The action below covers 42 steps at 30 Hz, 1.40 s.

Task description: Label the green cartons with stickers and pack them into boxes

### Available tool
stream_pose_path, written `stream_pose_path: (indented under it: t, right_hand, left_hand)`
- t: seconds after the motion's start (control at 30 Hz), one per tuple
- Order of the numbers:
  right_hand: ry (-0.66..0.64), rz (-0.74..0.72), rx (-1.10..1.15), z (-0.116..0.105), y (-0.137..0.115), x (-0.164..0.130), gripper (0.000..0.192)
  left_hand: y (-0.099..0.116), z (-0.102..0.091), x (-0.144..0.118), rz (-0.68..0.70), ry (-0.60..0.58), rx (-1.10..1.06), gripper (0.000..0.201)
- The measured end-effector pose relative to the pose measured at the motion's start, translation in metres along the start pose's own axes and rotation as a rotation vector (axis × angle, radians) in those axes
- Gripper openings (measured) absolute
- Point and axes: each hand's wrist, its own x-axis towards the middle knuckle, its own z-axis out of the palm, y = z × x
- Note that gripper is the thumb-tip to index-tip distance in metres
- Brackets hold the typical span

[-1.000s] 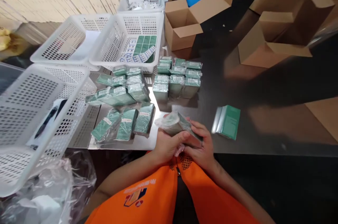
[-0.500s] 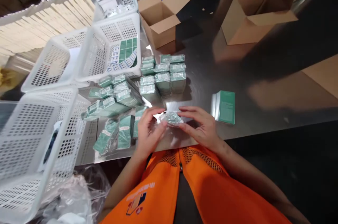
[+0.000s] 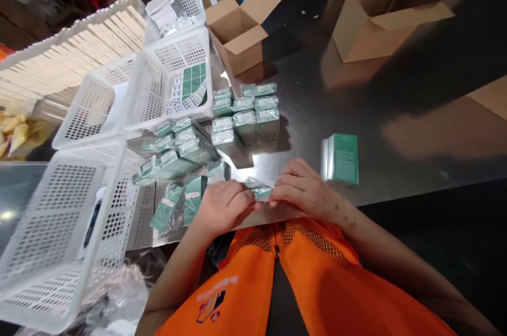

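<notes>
Near the edge of the table [image 3: 301, 138], a film-wrapped green packet [image 3: 262, 193] held from both sides

Head view: the left hand [image 3: 225, 204] has its fingers curled closed over the packet's left side; the right hand [image 3: 303, 188] pinches the other, fingertips bunched. Doing this well probably means keeping the clear film [image 3: 250, 182] taut and the pressure even. The visible strip runs roughly left to right; fingers cover both ends, so I cannot tell its full long axis or which end leads.

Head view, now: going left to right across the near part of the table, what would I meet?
Near-left white basket, leftmost labelled green pack, left hand, wrapped pack between the hands, right hand, separate green stack.
</notes>
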Motion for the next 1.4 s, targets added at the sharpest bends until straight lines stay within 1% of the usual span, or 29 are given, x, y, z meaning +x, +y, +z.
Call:
stream_pose_path:
  t: [0.07,0.1,0.17,0.27,0.33,0.37,0.4,0.47,0.57,0.63,0.67,0.7,0.8,0.83,0.9,0.93,0.97,1.0,1.03,1.07,1.1,1.17,1.2,1.23,1.3,1.33,1.37,1.4]
  right_hand:
    - [-0.008,-0.060,-0.188,-0.004,-0.002,0.002,0.025]
    - [-0.010,-0.077,-0.269,-0.005,-0.004,0.003,0.029]
    - [-0.010,-0.078,-0.381,-0.007,-0.007,0.003,0.032]
    - [-0.065,-0.034,-0.436,-0.006,-0.014,0.000,0.034]
    - [-0.095,0.006,-0.430,-0.003,-0.017,-0.003,0.029]
    - [-0.096,0.026,-0.415,-0.001,-0.018,-0.005,0.024]
    - [-0.083,0.048,-0.389,0.002,-0.019,-0.007,0.018]
    - [-0.006,0.091,-0.305,0.009,-0.019,-0.013,0.010]
    - [0.117,0.149,-0.154,0.027,-0.015,-0.027,0.007]
    - [0.138,0.179,-0.099,0.043,-0.009,-0.038,0.005]
    - [0.126,0.198,-0.089,0.050,-0.006,-0.044,0.005]
    - [0.099,0.222,-0.085,0.056,-0.003,-0.050,0.009]
    - [-0.031,0.350,-0.045,0.064,-0.002,-0.058,0.029]
    - [-0.039,0.415,-0.009,0.063,-0.005,-0.058,0.037]
    - [0.027,0.554,0.076,0.058,-0.014,-0.052,0.055]
    - [0.077,0.606,0.119,0.054,-0.020,-0.047,0.062]
    - [0.112,0.643,0.163,0.050,-0.024,-0.042,0.064]
    - [0.138,0.671,0.202,0.045,-0.025,-0.036,0.063]
    - [0.174,0.703,0.233,0.039,-0.023,-0.031,0.056]
    - [0.235,0.742,0.260,0.030,-0.016,-0.026,0.048]
    - [0.323,0.786,0.281,0.020,-0.005,-0.022,0.043]
    - [0.519,0.873,0.310,-0.006,0.024,-0.020,0.043]
    - [0.572,0.896,0.324,-0.020,0.041,-0.022,0.045]
    - [0.552,0.931,0.338,-0.032,0.057,-0.025,0.046]
    - [0.396,0.994,0.291,-0.052,0.081,-0.033,0.048]
    - [0.299,0.994,0.215,-0.057,0.088,-0.038,0.049]
    - [0.221,0.965,0.101,-0.061,0.092,-0.043,0.049]
    - [0.177,0.912,-0.041,-0.063,0.093,-0.048,0.050]
  left_hand:
    - [0.006,-0.005,0.005,0.049,-0.009,0.181,0.019]
    - [0.009,-0.007,0.007,0.048,-0.014,0.241,0.019]
    - [0.016,-0.008,0.006,-0.013,-0.029,0.304,0.020]
    - [0.021,-0.004,-0.002,-0.138,-0.072,0.298,0.015]
    - [0.020,0.002,-0.010,-0.189,-0.103,0.286,0.007]
    - [0.019,0.005,-0.014,-0.209,-0.116,0.278,0.005]
    - [0.018,0.008,-0.018,-0.231,-0.124,0.263,0.008]
    - [0.016,0.014,-0.024,-0.275,-0.122,0.215,0.012]
    - [0.012,0.025,-0.032,-0.319,-0.081,0.135,0.015]
    - [0.008,0.035,-0.038,-0.351,-0.091,0.081,0.016]
    - [0.006,0.040,-0.041,-0.379,-0.124,0.056,0.017]
    - [0.003,0.045,-0.043,-0.415,-0.176,0.034,0.019]
    - [-0.002,0.057,-0.047,-0.531,-0.381,0.032,0.022]
    - [-0.002,0.059,-0.047,-0.552,-0.437,0.045,0.021]
    - [-0.001,0.059,-0.044,-0.550,-0.497,0.071,0.018]
    - [0.002,0.059,-0.043,-0.533,-0.500,0.082,0.017]
    - [0.005,0.058,-0.041,-0.505,-0.485,0.091,0.016]
    - [0.009,0.056,-0.040,-0.470,-0.458,0.100,0.016]
    - [0.013,0.055,-0.039,-0.429,-0.421,0.105,0.016]
    - [0.017,0.055,-0.039,-0.383,-0.379,0.107,0.016]
    - [0.021,0.054,-0.040,-0.334,-0.335,0.105,0.017]
    - [0.027,0.053,-0.042,-0.243,-0.263,0.079,0.018]
    - [0.030,0.053,-0.044,-0.213,-0.244,0.060,0.014]
    - [0.032,0.052,-0.044,-0.191,-0.240,0.041,0.010]
    - [0.035,0.051,-0.043,-0.173,-0.279,0.024,0.014]
    - [0.037,0.051,-0.042,-0.172,-0.305,0.026,0.013]
    - [0.038,0.050,-0.039,-0.177,-0.324,0.032,0.012]
    - [0.040,0.049,-0.036,-0.195,-0.326,0.034,0.018]
